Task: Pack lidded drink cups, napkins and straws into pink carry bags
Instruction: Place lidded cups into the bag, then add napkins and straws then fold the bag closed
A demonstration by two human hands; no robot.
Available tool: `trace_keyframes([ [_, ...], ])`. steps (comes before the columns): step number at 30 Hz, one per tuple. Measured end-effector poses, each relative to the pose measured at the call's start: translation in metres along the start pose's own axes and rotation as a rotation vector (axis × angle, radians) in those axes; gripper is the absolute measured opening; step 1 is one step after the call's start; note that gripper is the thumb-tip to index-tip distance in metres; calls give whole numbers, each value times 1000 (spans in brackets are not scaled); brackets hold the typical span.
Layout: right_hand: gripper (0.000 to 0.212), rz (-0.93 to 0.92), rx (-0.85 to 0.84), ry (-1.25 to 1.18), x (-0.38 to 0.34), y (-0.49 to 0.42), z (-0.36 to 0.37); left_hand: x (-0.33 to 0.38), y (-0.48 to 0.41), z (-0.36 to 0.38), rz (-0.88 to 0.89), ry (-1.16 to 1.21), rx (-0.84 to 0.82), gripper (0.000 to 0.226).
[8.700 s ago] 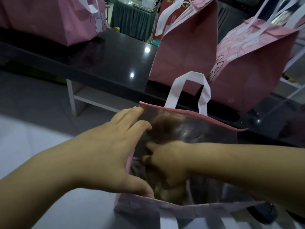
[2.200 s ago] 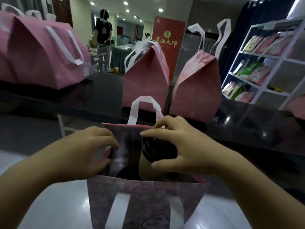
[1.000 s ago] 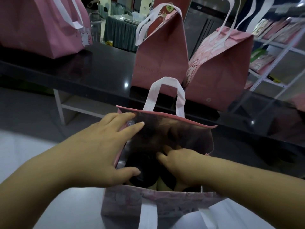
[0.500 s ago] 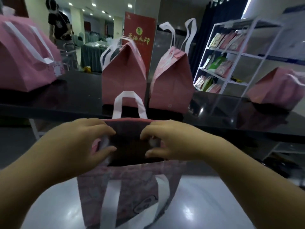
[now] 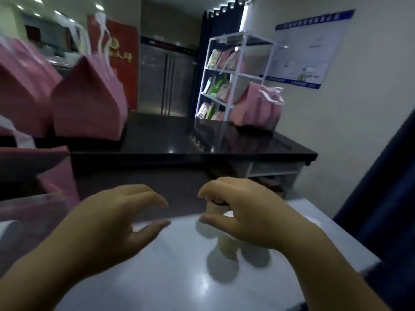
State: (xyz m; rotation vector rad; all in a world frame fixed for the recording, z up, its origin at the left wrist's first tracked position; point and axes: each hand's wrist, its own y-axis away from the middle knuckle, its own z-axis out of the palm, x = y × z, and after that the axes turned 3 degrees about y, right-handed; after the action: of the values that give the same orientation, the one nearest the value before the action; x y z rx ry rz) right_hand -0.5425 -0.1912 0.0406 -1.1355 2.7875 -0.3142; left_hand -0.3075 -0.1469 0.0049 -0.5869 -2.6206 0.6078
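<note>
Open pink bag: near left edge, blurred; at the white table's left end
Packed pink bags: upright on the dark table, far left
Left hand: over the white table; fingers loosely spread, holding nothing
Drink cups: near right on the white table; blurred
Right hand: fingers and thumb arched over one dark lid; contact cannot be told
Lone pink bag: far right, dark table

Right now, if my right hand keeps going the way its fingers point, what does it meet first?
The lidded drink cup: your right hand curls over its dark lid, fingers pointing down-left at it. Blur hides whether they touch.
</note>
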Motion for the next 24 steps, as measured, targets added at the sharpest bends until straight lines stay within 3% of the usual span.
trace_keyframes([
  [5, 28, 246, -29, 27, 88, 95, 15, 83, -34, 92, 36, 123, -57, 31],
  [12, 33, 627, -52, -16, 200, 193, 42, 168, -82, 205, 43, 313, -151, 25],
  [18, 31, 862, -103, -53, 292, 231, 79, 200, -136, 315, 59, 452, -274, 26],
  [24, 33, 984, -219, -109, 389, 236, 123, 204, -208, 419, -13, 511, -327, 20],
])
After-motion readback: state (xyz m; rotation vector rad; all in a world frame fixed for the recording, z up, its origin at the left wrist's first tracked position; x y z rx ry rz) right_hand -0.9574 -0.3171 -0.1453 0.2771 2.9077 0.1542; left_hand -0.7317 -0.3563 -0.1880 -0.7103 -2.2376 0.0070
